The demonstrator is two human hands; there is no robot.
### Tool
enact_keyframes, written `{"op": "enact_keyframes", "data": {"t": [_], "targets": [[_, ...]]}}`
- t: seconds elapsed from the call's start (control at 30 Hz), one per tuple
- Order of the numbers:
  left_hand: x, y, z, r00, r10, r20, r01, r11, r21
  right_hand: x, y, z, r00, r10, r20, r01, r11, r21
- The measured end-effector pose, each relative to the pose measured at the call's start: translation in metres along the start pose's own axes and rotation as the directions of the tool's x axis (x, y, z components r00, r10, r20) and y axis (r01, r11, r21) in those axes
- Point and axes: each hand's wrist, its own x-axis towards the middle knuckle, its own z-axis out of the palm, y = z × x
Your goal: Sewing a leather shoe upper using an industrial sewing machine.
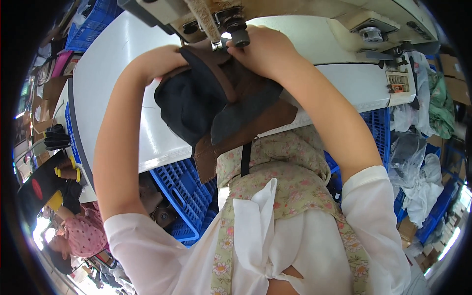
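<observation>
A black and brown piece [187, 105], part soft cloth and part stiffer leather-like panels, sits under the needle area of a sewing machine [305, 12]. Its lower brown flap hangs over the table's front edge toward my lap. My left hand [169, 60] grips the piece at its upper left; most of those fingers are hidden behind the material. Close beside the presser foot [217, 45], my right hand [263, 51] bends over the piece's upper right, thumb and fingers closed on the brown edge. The stitching point itself is partly covered.
The white sewing table [123, 44] spreads around the work. Below its front edge are a blue plastic crate [182, 196] and another blue crate [377, 130]. Clear plastic bags [410, 152] crowd the right side. At far left, a person in pink [86, 233] sits nearby.
</observation>
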Motion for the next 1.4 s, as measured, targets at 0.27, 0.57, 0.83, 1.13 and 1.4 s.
{"op": "enact_keyframes", "data": {"t": [0.27, 0.57, 0.83, 1.13, 1.4], "targets": [[0.003, -0.010, 0.013, 0.990, 0.140, -0.007, -0.140, 0.987, -0.077, 0.000, 0.006, -0.006, 0.995, -0.095, 0.029, 0.091, 0.988, 0.124], [0.007, -0.014, 0.016, 0.974, 0.171, -0.145, -0.159, 0.983, 0.092, 0.006, 0.009, 0.004, 0.983, -0.168, 0.073, 0.167, 0.986, 0.023], [0.021, -0.021, 0.005, 0.970, 0.173, -0.173, -0.149, 0.979, 0.141, 0.003, 0.009, 0.015, 0.976, -0.204, -0.073, 0.202, 0.979, -0.034], [0.030, -0.018, -0.014, 0.949, 0.301, -0.099, -0.255, 0.911, 0.325, -0.002, -0.003, 0.022, 0.972, -0.171, -0.161, 0.161, 0.984, -0.073], [0.030, -0.022, -0.019, 0.934, 0.353, -0.047, -0.321, 0.892, 0.319, -0.002, -0.009, 0.022, 0.977, -0.142, -0.160, 0.135, 0.990, -0.049]]}}
